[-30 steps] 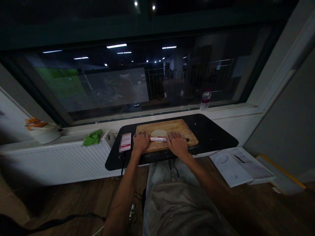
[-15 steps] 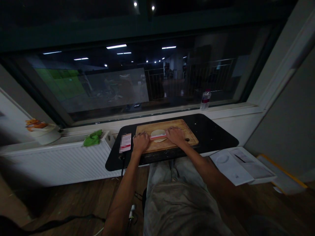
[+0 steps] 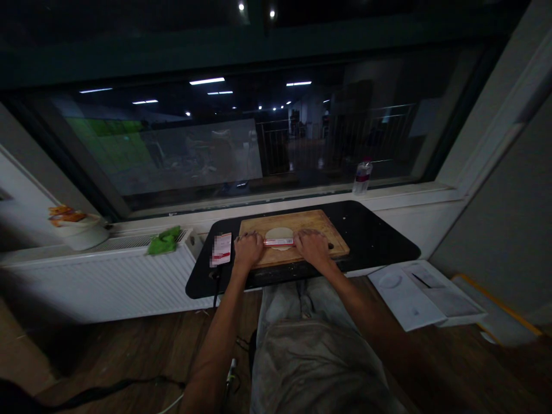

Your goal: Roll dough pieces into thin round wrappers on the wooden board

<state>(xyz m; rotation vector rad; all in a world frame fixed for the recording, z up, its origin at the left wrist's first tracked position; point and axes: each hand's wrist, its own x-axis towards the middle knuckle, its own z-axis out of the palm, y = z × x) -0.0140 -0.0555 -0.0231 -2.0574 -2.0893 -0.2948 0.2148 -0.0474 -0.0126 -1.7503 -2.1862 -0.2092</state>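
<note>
A flat pale round of dough (image 3: 279, 233) lies on a wooden cutting board (image 3: 310, 219). Across it runs a rolling pin (image 3: 278, 242) with a red-and-white label around its middle, covering a strip of the dough. My left hand (image 3: 249, 248) is closed over the pin's left end. Its right end is under my right hand (image 3: 312, 246), fingers curled round it. Both ends of the pin are hidden by my hands, and the dough shows above and below it.
The board rests on a black table (image 3: 377, 244). A red-and-white packet (image 3: 222, 248) lies left of the board. A bottle (image 3: 362, 177) stands on the windowsill. On the radiator are a green cloth (image 3: 164, 240) and a white pot (image 3: 81, 231). An open white box (image 3: 425, 293) sits at lower right.
The rolling pin has moved slightly toward me over the dough and lies more level, its right end lower in view. My right hand came back with it; both hands keep their hold.
</note>
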